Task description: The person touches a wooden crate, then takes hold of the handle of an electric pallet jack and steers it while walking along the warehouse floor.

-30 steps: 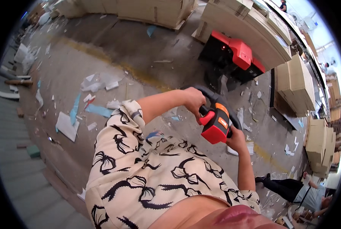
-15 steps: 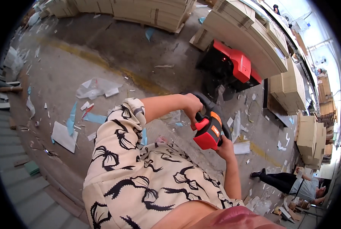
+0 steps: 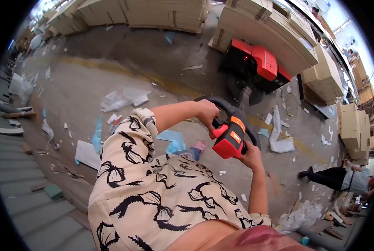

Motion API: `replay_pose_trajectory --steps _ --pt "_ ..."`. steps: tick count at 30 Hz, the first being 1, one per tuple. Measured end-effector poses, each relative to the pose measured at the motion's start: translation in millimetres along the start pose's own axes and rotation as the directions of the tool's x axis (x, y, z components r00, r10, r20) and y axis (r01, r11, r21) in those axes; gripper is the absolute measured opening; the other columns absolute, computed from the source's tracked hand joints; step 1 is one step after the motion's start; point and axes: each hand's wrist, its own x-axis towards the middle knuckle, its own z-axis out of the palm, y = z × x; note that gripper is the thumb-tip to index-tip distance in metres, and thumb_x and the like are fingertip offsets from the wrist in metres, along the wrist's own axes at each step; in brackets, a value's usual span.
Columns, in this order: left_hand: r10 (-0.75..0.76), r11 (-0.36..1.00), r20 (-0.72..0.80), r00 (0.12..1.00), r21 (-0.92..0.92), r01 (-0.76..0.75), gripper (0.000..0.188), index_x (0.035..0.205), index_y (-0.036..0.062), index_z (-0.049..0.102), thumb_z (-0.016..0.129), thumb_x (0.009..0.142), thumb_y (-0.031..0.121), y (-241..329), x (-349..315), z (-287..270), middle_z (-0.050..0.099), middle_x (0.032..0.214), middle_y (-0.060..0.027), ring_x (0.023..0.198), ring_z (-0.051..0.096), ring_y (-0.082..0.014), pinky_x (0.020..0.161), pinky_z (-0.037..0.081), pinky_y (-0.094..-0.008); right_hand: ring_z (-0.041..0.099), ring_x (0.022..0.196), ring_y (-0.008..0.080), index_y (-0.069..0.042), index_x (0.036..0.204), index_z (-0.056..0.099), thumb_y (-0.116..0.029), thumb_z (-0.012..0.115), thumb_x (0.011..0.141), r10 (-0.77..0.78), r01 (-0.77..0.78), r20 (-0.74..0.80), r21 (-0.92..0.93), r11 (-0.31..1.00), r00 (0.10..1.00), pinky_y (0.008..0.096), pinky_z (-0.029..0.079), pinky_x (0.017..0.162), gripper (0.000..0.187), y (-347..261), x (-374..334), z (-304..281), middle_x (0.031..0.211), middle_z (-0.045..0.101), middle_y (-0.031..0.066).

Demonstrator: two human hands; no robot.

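Both my hands are on the control handle (image 3: 232,134) of a red-and-black electric pallet truck (image 3: 260,62). My left hand (image 3: 208,116) wraps round the left grip, its thumb near the red-and-black control head. On the other side, my right hand (image 3: 250,155) is closed round the right grip, with part of its fingers hidden by the handle. The truck's body stands ahead of me, close against a stack of long cream cartons (image 3: 275,35). Its forks are out of sight.
Wrapped carton stacks (image 3: 166,14) line the far side, and more cartons (image 3: 351,127) stand right. Plastic film (image 3: 122,99), blue scraps (image 3: 170,140) and white foam strips (image 3: 279,142) litter the floor. A person (image 3: 337,176) stands at the right. Grey ribbed sheeting (image 3: 15,167) borders the left.
The floor litter, right-hand cartons and person have shifted rightward in view. My shoe now shows below the handle. Both hands keep their grip on it.
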Motion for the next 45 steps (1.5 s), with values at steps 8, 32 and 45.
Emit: replay_pose_trajectory --steps 8,32,45 --pt "0.110 0.992 -0.044 0.993 -0.054 -0.112 0.065 0.062 0.0062 0.063 0.072 0.049 0.070 17 -104 34 0.060 0.061 -0.0130 0.062 0.061 -0.0306 0.058 0.047 -0.0378 0.063 0.065 0.0297 -0.002 0.076 0.059 -0.047 0.085 0.051 0.034 -0.040 0.075 0.077 0.996 0.997 0.0372 0.050 0.062 0.057 -69 -83 34 0.067 0.063 0.0135" --pt "0.372 0.928 0.065 0.926 -0.004 -0.372 0.061 0.080 0.0074 0.068 0.063 0.065 0.067 -67 -342 64 0.065 0.073 -0.0138 0.074 0.064 -0.0320 0.064 0.050 -0.0406 0.054 0.046 0.0102 0.000 0.088 0.060 -0.025 0.079 0.065 0.366 -0.386 0.126 0.344 0.856 0.922 0.0295 0.043 0.041 0.039 -338 -199 152 0.062 0.060 0.0036" --pt "0.382 0.924 0.009 0.924 -0.036 -0.381 0.061 0.074 0.0083 0.067 0.063 0.063 0.068 -59 -423 107 0.063 0.068 -0.0138 0.067 0.063 -0.0330 0.059 0.049 -0.0421 0.057 0.076 0.0073 0.002 0.099 0.061 -0.014 0.079 0.066 0.366 -0.424 0.228 0.324 0.846 0.902 0.0288 0.050 0.068 0.041 -373 -260 193 0.083 0.065 0.0042"
